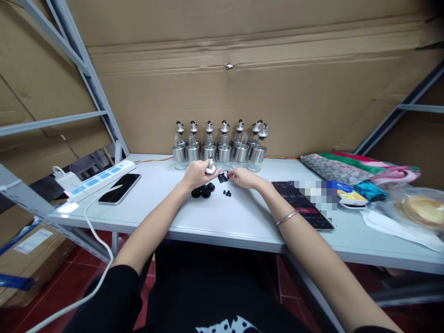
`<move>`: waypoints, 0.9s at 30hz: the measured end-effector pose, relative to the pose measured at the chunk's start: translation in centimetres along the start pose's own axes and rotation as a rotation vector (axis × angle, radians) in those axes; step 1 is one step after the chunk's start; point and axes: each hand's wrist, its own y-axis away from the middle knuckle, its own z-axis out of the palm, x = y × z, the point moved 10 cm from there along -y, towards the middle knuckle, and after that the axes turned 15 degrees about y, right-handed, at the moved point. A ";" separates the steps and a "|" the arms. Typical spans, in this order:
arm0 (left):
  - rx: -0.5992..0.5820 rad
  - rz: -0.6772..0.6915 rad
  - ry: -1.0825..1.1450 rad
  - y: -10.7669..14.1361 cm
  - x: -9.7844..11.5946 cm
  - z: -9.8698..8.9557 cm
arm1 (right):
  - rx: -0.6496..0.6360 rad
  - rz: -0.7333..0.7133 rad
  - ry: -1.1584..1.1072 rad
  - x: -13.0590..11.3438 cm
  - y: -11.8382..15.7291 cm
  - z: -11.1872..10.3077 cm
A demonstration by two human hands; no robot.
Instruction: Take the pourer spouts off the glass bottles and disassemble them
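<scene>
My left hand [197, 174] is closed around a silver bottle pourer [210, 167], its spout pointing up. Just to the right, the pinched fingertips of my right hand [243, 178] reach a small pile of black plastic pieces [222, 177]; whether one is between them is too small to make out. Closer to me lie several tiny black caps [227, 193]. Round black stoppers [203, 190] sit in a cluster below my left hand. Behind both hands stand two rows of glass bottles with steel sleeves [225, 153]. The back row and the front-right bottle [257, 152] carry pourers; other front bottles have bare necks.
At the left lie a white power strip [104, 178] with a cable [93, 226] and a phone [120, 188]. A larger device with a timer [305, 208] rests by my right forearm. Bags and packets [350, 194] occupy the right side. Cardboard [243, 92] closes off the back.
</scene>
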 end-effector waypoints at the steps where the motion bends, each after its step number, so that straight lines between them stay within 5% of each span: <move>1: 0.001 -0.004 -0.003 0.0 -0.1 0.0 | 0.002 -0.006 0.026 -0.1 0.0 0.0; 14: 0.006 0.009 0.032 0.0 0.2 0.0 | -0.011 -0.026 -0.051 -0.1 0.6 0.0; 27: -0.008 -0.015 0.049 0.0 0.1 0.1 | 0.144 -0.109 -0.002 -1.8 -0.7 0.4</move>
